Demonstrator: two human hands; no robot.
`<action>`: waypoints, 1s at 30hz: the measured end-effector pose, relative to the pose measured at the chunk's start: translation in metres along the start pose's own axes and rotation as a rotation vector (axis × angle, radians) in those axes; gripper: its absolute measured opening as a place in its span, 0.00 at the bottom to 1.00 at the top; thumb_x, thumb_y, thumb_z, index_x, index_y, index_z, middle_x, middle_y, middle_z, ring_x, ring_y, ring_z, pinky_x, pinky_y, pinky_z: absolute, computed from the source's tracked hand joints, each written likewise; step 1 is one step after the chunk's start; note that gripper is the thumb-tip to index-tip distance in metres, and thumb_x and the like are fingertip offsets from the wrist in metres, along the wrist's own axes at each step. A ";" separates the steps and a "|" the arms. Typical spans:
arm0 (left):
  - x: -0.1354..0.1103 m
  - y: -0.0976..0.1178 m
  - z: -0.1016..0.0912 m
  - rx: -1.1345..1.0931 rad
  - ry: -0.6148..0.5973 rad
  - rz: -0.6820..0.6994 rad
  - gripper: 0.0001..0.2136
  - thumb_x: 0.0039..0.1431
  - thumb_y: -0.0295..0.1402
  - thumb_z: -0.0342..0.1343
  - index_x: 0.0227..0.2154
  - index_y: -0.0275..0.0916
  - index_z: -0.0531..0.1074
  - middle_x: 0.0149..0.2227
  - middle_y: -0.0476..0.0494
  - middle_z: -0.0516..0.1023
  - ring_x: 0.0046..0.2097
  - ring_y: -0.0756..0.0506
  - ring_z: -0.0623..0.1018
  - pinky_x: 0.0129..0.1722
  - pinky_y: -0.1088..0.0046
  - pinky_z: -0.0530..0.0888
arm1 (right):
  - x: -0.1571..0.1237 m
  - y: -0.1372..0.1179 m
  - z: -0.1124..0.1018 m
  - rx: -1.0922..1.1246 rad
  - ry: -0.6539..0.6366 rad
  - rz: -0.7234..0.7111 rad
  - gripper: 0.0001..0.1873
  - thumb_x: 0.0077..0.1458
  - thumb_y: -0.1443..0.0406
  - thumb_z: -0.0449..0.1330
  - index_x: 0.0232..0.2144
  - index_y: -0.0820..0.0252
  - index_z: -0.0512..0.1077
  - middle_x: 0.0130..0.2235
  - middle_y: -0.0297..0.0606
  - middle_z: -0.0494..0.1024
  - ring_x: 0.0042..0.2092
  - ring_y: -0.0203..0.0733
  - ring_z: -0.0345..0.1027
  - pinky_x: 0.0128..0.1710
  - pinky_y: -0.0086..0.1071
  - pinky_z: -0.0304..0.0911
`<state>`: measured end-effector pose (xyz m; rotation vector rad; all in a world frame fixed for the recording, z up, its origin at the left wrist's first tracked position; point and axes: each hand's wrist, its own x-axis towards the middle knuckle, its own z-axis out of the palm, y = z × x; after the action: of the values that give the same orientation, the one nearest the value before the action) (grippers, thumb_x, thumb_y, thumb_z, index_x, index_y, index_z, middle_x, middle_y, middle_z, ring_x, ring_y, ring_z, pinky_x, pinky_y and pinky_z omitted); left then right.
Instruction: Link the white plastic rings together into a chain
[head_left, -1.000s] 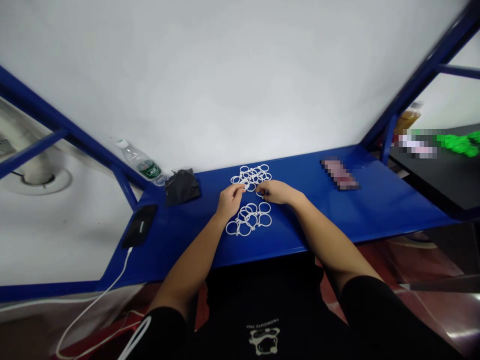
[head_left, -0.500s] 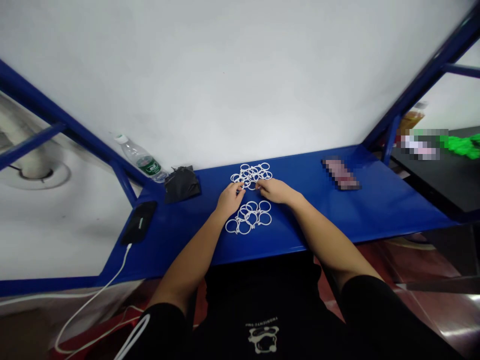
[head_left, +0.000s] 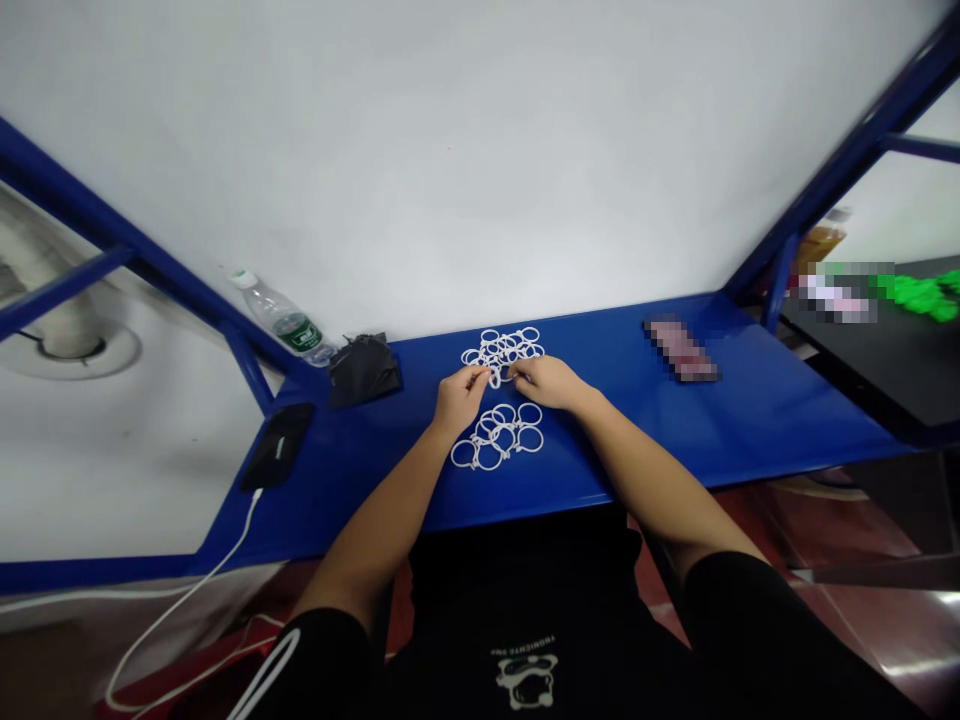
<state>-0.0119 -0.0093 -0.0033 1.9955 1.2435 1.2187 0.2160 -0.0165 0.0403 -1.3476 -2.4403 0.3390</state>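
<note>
My left hand (head_left: 459,400) is closed in a pinch on a white ring (head_left: 494,379), which it holds tilted at the near side of a pile of similar white rings (head_left: 512,346). Across from it, my right hand (head_left: 547,382) has its fingers curled by the pile's near right edge. Whatever those fingertips grip is too small to make out. Closer to my body, a second group of white rings (head_left: 489,457) lies loosely overlapped on the blue table (head_left: 637,430). Small nubs stick out from some of these rings.
A plastic bottle (head_left: 289,322) and a black pouch-like thing (head_left: 365,370) stand at the back left. Left of my arm lies a black device (head_left: 277,447) with a white cable (head_left: 217,575). A blurred-out reddish object (head_left: 681,348) lies on the right. Blue frame bars (head_left: 784,280) edge both sides.
My left fingers have closed into a pinch, and a tilted white ring now shows at their tips. My right hand and the near group of rings have hardly moved.
</note>
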 end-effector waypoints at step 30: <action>0.001 0.007 -0.005 -0.003 -0.029 0.135 0.13 0.56 0.23 0.49 0.22 0.41 0.75 0.29 0.47 0.80 0.34 0.46 0.79 0.39 0.69 0.76 | -0.002 -0.013 0.003 0.141 0.112 -0.058 0.14 0.57 0.73 0.52 0.39 0.59 0.77 0.38 0.38 0.84 0.37 0.43 0.74 0.40 0.31 0.60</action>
<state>-0.0132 -0.0119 0.0045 2.1166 1.1073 1.2496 0.2060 -0.0254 0.0421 -1.2012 -2.3121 0.4014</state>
